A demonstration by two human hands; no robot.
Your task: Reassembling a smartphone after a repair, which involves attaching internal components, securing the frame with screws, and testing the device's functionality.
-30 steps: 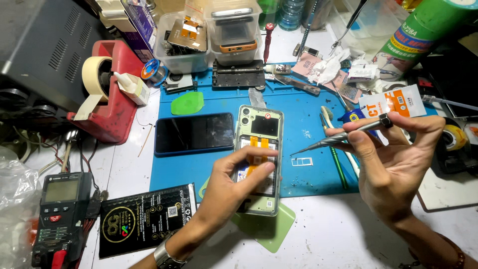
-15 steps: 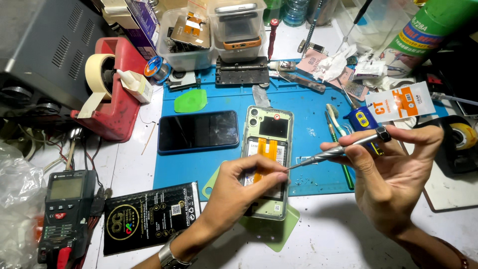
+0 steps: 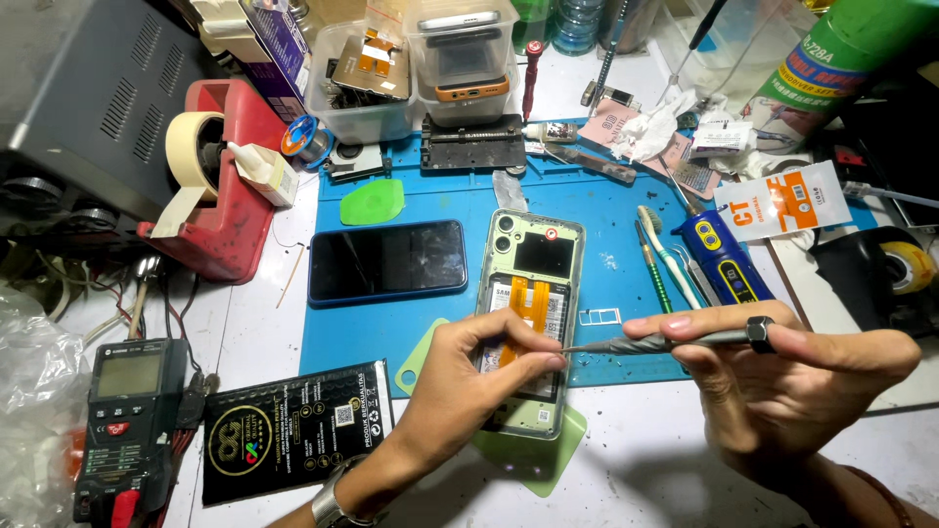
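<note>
Fingers of the left hand [image 3: 469, 386] press closed on the opened phone [image 3: 530, 318], which lies back-up on the blue mat [image 3: 606, 225] beside a dark screen [image 3: 387, 259]. The right hand [image 3: 782, 376] grips a screwdriver [image 3: 665, 341] level, its tip at the left fingertips over the phone.

Phone repair workshop. Cluttered counter [image 3: 254, 323] is carrying a blue work mat [image 3: 606, 225], with an opened phone [image 3: 528, 323] lying at centre showing its orange flex cables. Multimeter [image 3: 127, 420] is sitting at 8 o'clock, red tape dispenser [image 3: 220, 196] at 10 o'clock, clear bins of phone parts [image 3: 421, 68] at 12 o'clock. Green pry picks [image 3: 372, 203], a loose dark screen [image 3: 386, 259], brushes and tools [image 3: 665, 259] are lying around the mat. Black bench power unit [image 3: 78, 98] is standing at 10 o'clock.
</note>
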